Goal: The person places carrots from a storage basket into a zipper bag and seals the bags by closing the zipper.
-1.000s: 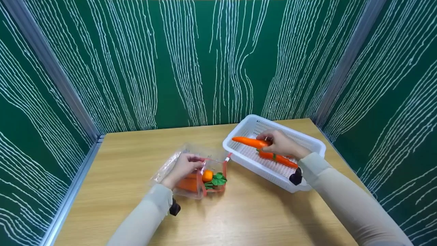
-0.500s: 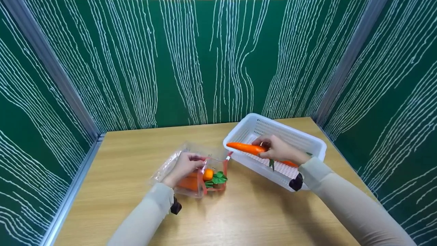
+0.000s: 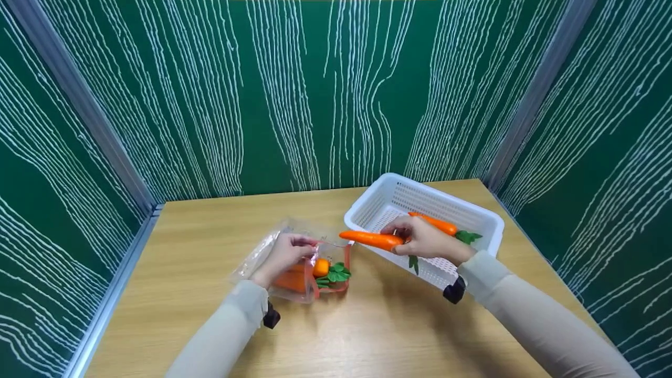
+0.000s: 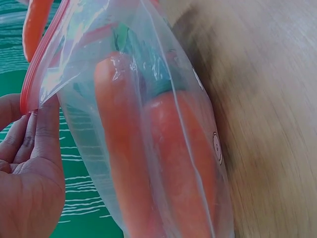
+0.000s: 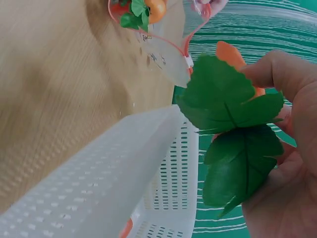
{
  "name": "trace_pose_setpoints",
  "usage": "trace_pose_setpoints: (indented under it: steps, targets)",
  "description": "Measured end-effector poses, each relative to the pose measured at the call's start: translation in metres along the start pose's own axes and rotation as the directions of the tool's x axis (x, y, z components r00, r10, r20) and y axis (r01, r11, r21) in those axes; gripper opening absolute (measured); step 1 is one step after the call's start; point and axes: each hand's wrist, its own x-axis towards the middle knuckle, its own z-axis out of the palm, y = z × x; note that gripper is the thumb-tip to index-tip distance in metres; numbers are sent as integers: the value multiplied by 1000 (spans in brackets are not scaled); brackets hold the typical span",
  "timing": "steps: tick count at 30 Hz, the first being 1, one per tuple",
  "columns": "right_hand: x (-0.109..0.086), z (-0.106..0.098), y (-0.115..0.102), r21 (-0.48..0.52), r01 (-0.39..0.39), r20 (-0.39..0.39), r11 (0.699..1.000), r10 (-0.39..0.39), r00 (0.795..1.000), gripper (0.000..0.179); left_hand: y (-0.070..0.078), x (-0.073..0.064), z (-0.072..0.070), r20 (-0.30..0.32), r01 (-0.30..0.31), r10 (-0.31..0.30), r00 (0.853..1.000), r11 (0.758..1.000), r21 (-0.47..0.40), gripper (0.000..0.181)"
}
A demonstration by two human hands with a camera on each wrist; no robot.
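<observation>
My left hand [image 3: 286, 257] pinches the red-edged mouth of a clear zip bag [image 4: 74, 94], holding it open toward the right. Two carrots [image 4: 124, 148] with green tops lie inside the bag, seen through its plastic in the left wrist view. Between thumb and fingers, my right hand [image 3: 422, 240] grips another carrot [image 3: 370, 239] near its leafy end. Its tip points left, close to the bag's mouth and over the basket's near-left rim. Green leaves [image 5: 223, 94] of this carrot hide part of the grip in the right wrist view.
A white perforated plastic basket [image 3: 496, 223] stands at the right of the wooden table [image 3: 336, 336]. One carrot [image 3: 438, 223] with leaves lies in it, partly behind my right hand. Green walls with white wavy lines [image 3: 262, 105] enclose the table's back and sides.
My right hand has lifted its carrot from inside the basket and carried it left and nearer, toward the bag. The other carrot now shows behind that hand. My left hand stays nearly still.
</observation>
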Motion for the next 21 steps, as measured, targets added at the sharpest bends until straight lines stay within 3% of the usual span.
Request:
trace_pose_setpoints:
  steps: [11, 21]
  targets:
    - [-1, 22, -9, -43, 44, 90, 998, -40, 995, 38, 0, 0, -2, 7, -8, 8, 1000, 1000, 3, 28]
    - [4, 47, -13, -41, -6, 143, 999, 12, 990, 37, 0, 0, -3, 18, 14, -14, 1000, 1000, -4, 29]
